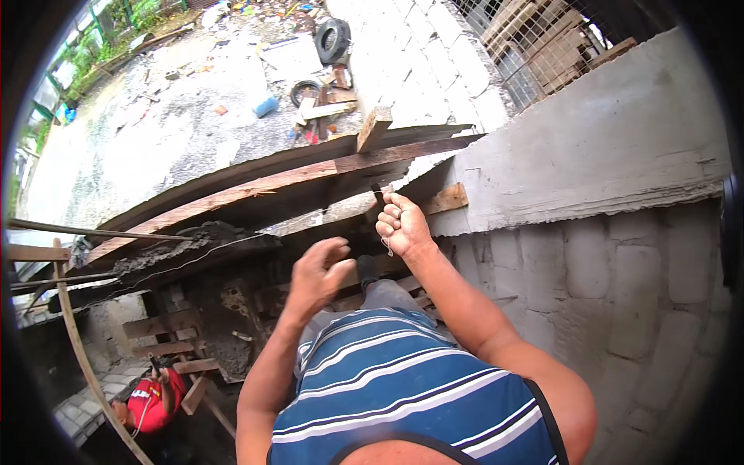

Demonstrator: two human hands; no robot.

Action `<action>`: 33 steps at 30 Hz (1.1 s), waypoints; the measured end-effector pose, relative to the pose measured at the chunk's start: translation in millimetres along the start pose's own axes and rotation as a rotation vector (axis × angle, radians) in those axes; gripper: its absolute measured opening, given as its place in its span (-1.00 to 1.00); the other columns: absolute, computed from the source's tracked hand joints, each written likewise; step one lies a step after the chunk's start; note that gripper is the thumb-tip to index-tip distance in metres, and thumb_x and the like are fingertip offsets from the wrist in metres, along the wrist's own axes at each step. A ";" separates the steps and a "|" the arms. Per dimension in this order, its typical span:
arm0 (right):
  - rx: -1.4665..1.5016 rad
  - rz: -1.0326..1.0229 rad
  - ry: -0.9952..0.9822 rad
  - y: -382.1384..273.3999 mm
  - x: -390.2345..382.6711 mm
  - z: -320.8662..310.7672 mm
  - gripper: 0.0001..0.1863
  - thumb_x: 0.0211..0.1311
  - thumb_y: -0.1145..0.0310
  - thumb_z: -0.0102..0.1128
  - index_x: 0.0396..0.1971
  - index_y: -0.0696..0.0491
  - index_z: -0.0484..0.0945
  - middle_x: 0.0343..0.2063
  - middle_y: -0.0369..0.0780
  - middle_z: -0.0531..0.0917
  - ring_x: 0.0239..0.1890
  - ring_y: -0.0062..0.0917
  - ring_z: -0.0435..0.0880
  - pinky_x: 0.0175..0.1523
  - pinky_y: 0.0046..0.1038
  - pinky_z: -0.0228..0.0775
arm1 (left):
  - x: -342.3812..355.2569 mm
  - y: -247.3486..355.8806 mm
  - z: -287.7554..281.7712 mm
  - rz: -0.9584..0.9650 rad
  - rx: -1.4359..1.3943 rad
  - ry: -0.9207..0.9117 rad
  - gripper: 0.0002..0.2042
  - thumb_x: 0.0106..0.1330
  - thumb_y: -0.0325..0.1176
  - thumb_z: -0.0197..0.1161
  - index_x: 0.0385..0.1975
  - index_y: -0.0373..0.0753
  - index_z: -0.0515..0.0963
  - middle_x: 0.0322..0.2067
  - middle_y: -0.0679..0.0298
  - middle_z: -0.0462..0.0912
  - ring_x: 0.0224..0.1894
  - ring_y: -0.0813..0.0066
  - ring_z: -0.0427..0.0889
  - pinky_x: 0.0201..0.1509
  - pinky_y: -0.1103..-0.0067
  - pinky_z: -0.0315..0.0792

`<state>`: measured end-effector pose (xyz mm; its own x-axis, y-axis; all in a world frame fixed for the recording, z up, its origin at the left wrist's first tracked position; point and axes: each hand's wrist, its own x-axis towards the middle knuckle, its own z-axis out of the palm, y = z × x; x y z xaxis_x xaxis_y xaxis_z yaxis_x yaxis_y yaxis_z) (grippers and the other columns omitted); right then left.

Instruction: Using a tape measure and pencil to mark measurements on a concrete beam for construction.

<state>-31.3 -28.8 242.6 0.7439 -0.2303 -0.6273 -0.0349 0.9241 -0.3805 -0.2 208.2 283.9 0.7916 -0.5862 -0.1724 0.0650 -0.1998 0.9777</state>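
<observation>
Head view: The right hand (401,225) is raised just beside the lower left corner of the plastered wall band (581,139). Its fingers are curled toward the palm; thumb and forefinger are together at the top, clamped on a thin pale cord (390,249), a short looped length of which hangs below the hand. The left hand (314,277) is lower and apart from the right. Its fingers are bent, the thumb stands away from them, and nothing is visible in the gap.

A pale line (190,261) runs along the near edge of the dark mortar (167,256); whether it joins the cord cannot be determined. A wood block (448,198) sits at the band's left edge. Beyond the hands lies a long timber (256,186), with a wooden stub (374,130) near its right end.
</observation>
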 end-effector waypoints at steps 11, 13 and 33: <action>0.087 -0.064 0.017 -20.5 30.3 -21.7 -0.87 0.46 0.30 0.09 -0.21 0.05 0.49 -0.62 -0.42 0.40 -0.60 -0.64 0.37 -0.37 -0.39 0.39 | 79.6 -4.2 85.5 -0.452 -0.611 -0.112 -0.85 0.32 -0.43 0.34 -0.22 -0.27 0.52 -0.31 0.25 0.65 -0.27 0.46 0.71 -0.15 0.54 0.64; -0.034 -0.040 -0.044 -30.5 33.1 -33.5 -0.84 0.45 0.30 0.11 -0.17 0.07 0.52 -0.56 -0.40 0.49 -0.52 -0.64 0.49 -0.33 -0.42 0.48 | 81.4 -1.9 87.7 -0.448 -0.671 -0.079 -0.86 0.32 -0.41 0.35 -0.24 -0.26 0.54 -0.31 0.26 0.66 -0.28 0.47 0.71 -0.18 0.55 0.65; -1.007 -0.072 -0.487 -101.3 -11.9 -14.2 -0.72 0.40 0.34 0.22 -0.01 0.18 0.62 -0.29 -0.28 0.67 -0.36 -0.71 0.59 -0.27 -0.62 0.46 | 104.1 58.0 107.7 0.149 0.632 0.033 -0.88 0.21 -0.52 0.26 -0.27 -0.30 0.63 -0.36 0.12 0.65 -0.30 0.13 0.68 -0.19 0.35 0.55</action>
<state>-46.2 -124.0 279.0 0.9399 0.0744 -0.3331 -0.3413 0.1944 -0.9196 20.5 51.1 309.7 0.7835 -0.6208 -0.0266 -0.4091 -0.5477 0.7298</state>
